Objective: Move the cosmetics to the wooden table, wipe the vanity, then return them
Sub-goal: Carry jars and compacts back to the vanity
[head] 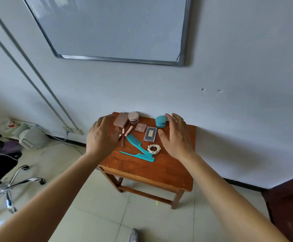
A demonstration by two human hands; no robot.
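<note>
Wooden table (161,170) holds cosmetics (138,127); both hands spread, empty.

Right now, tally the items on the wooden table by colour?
Teal: 3 (wide comb, tail comb, round jar)
Brown/pink: 5 (box, powder jar, compact, two tubes)
Clear case: 1
Cream scrunchie: 1
Total: 10
</note>
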